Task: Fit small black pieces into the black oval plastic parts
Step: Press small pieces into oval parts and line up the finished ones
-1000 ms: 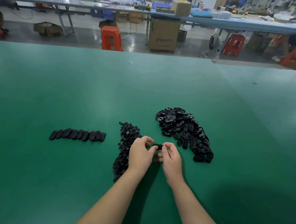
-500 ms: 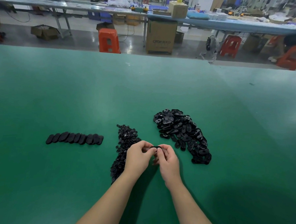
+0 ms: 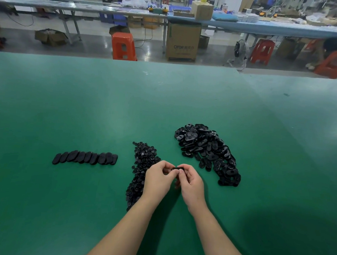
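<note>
Fingertips (image 3: 179,171) of both our hands are clamped on one black oval plastic part (image 3: 177,168), pinched between them just above the green table mat (image 3: 86,107). Our left hand (image 3: 157,180) grips its left end w/ thumb and curled fingers; our right hand (image 3: 192,184) grips the right end, thumb up on the near face. Only a thin dark sliver of the part shows btwn the fingers, so we can't tell whether a small piece is seated in it.

Compared w/ a sec ago, the hands sit closer together and the part is more covered: it showed as a clear dark bar btwn well-spread fingertips, now it's nearly swallowed. We read that as the press-in step under way, i.e. the small piece being squeezed home, not a fresh pick-up.

Outward from the hands: heap of small black round pieces (image 3: 142,165) lies just left of and partly under our left hand, running in a strip toward us. Heap of loose black oval parts (image 3: 207,150) lies beyond and right of our right hand, near but not touching. Well to the left, a neat overlapping row of black ovals (image 3: 85,157), prob. the finished ones; it looks unchanged.

Judging by the size of both heaps vs. the short row, the task is early on. Next prob. means laying this one on the row's end.
</note>
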Available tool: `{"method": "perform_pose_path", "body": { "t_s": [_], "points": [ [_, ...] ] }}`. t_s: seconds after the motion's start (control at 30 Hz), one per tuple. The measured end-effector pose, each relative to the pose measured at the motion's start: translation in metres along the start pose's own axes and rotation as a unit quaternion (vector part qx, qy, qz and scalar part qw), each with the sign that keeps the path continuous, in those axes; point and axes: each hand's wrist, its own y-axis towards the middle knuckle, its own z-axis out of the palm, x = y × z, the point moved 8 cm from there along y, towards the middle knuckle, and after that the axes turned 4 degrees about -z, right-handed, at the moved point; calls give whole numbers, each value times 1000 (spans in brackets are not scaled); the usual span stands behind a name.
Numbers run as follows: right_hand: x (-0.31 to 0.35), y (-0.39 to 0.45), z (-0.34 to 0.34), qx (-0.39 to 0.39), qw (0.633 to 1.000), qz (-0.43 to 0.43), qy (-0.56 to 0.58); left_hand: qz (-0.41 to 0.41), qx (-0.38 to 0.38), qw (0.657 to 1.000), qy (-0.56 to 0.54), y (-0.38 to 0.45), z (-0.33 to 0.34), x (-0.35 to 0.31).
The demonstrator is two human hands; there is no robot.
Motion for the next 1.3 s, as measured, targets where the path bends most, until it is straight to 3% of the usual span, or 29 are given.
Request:
{"method": "perform_pose_path", "body": {
  "t_s": [0.3,0.9,1.3],
  "points": [
    [-2,1,1,2,1000,2,-10,11,-9,1000,19,0,-2,1],
    [-4,3,-2,2,1000,7,-14,-48,42,998,-20,7,5,11],
    [-5,3,-1,-7,1000,8,12,-18,-17,998,59,-2,3,-2]
  ]
}}
